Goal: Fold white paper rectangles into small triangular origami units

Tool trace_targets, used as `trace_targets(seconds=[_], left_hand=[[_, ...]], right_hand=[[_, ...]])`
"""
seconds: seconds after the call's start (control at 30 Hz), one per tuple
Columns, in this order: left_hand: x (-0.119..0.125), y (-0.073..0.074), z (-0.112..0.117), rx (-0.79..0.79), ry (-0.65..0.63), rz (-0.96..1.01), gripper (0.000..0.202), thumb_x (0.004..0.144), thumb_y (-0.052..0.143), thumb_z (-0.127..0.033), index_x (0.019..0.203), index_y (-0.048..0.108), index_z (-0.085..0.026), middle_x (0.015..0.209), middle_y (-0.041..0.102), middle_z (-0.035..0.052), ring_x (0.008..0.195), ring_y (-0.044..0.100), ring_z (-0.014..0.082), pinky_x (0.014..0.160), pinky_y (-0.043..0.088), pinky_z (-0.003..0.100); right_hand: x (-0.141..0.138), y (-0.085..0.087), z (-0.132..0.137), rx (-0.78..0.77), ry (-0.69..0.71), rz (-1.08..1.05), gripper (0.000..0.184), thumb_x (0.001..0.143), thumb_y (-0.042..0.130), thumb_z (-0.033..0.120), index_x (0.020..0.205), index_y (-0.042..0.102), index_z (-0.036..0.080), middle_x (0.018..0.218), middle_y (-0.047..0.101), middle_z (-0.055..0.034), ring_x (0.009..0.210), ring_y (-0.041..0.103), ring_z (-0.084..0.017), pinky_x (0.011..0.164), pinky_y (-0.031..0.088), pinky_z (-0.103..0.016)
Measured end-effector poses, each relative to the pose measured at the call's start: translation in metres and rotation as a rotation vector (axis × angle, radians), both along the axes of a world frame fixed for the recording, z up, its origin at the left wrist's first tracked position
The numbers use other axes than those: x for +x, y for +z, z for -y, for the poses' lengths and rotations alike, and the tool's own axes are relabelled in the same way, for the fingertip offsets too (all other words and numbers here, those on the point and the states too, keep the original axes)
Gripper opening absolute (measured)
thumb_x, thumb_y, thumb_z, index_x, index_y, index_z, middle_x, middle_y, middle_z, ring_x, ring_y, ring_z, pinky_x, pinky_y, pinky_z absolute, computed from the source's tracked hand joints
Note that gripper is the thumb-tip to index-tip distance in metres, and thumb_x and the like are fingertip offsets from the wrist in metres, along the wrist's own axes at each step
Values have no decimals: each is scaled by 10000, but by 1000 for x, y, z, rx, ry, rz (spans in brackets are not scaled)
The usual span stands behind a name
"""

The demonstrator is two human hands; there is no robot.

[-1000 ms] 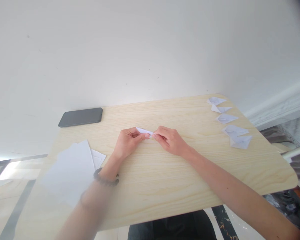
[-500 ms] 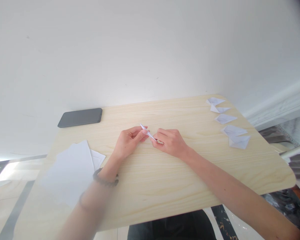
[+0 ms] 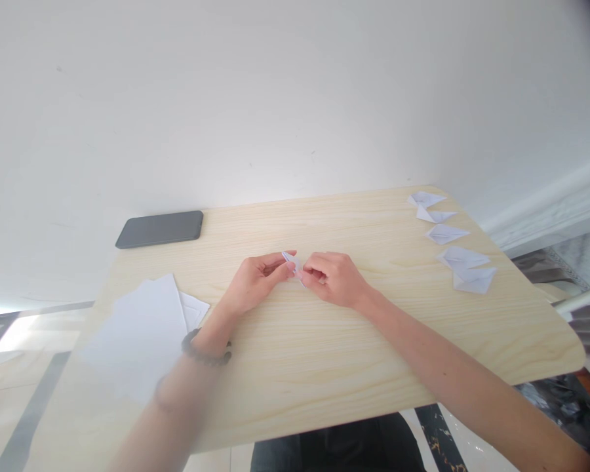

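Between my two hands, over the middle of the table, is a small piece of folded white paper (image 3: 290, 259). My left hand (image 3: 255, 278) pinches its left side between thumb and fingers, a dark beaded bracelet (image 3: 206, 351) around the wrist. On the other side, my right hand (image 3: 337, 278) has its thumb and curled index finger closed on the paper's lower right end. The fingers cover much of the paper, so its exact folds cannot be made out.
Several folded white paper pieces (image 3: 447, 234) lie in a column along the table's right side. A stack of white paper sheets (image 3: 142, 328) is at the left, beside my left forearm. Behind it, near the wall, lies a dark grey phone (image 3: 160, 229). The wooden table (image 3: 324, 373) meets the wall.
The folded paper has turned in my fingers, from a thin edge-on strip to showing more of its face. My fingers have shifted slightly on it; both hands stay in nearly the same place.
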State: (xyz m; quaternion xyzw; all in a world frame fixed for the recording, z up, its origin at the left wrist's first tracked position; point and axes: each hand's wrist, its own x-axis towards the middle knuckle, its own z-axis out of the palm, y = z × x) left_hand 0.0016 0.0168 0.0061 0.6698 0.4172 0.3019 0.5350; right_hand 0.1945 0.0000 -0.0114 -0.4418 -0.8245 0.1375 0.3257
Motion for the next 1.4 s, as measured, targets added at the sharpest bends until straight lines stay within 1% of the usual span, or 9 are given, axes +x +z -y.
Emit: trace_targets(seconds=[0.1,0.23,0.33,0.4,0.6,0.73,0.93,1.1,1.4], left_hand=[[0,-4,0,-26,11,10,350,805,583,-416,1069,666,-203,1244,586,56,1102,564,242,917,447,309],[0,-7,0,-7,37,-33,410,802,579,-433,1134,635,-199,1144,647,55,982,616,227,858,473,301],[1,-6,1,6,55,-95,454,804,572,-438,1182,601,-188,995,694,55,914,627,217,800,484,295],[1,-5,2,35,57,-148,453,809,563,-439,1186,595,-190,943,700,48,857,630,200,759,482,282],[13,2,10,179,187,-290,411,818,533,-415,1147,602,-179,801,691,28,672,612,146,660,463,243],[27,5,16,391,325,-560,282,818,496,-325,1029,605,-172,824,675,41,602,574,135,625,415,253],[30,2,17,455,208,-877,308,853,381,-351,644,541,-190,595,619,35,541,552,170,504,250,261],[29,3,17,494,256,-961,304,811,417,-352,577,526,-192,557,620,41,534,562,176,505,201,270],[35,11,18,461,320,-1053,235,788,440,-325,634,568,-202,612,655,46,584,597,207,513,188,274]], right_hand=[[0,-1,-1,0,1,31,276,861,436,258,600,485,181,542,483,30,511,381,-83,550,293,-232],[-1,-2,-1,16,-51,27,245,847,438,225,615,504,183,542,515,23,501,407,-86,546,303,-233],[-3,-3,0,-27,-108,-67,94,821,498,251,866,557,193,624,600,28,521,490,-85,551,349,-213],[-4,-4,0,-65,-121,-113,201,809,523,262,1001,529,202,684,638,27,547,537,-87,558,375,-204],[-3,-7,1,-100,-152,-155,96,804,520,275,760,543,193,682,649,7,536,538,-84,530,390,-197],[-5,-8,3,-44,-188,-148,99,791,523,251,714,533,188,640,638,13,477,485,-72,498,377,-198],[-8,-7,3,-62,-183,-145,73,786,549,254,744,530,199,689,652,17,547,548,-86,551,405,-202],[-8,-6,2,-115,-173,-156,104,807,530,262,900,525,216,663,633,36,551,549,-89,574,414,-207],[-5,-8,0,-98,-144,-232,115,774,496,137,863,501,209,634,570,46,519,475,-72,546,394,-184]])
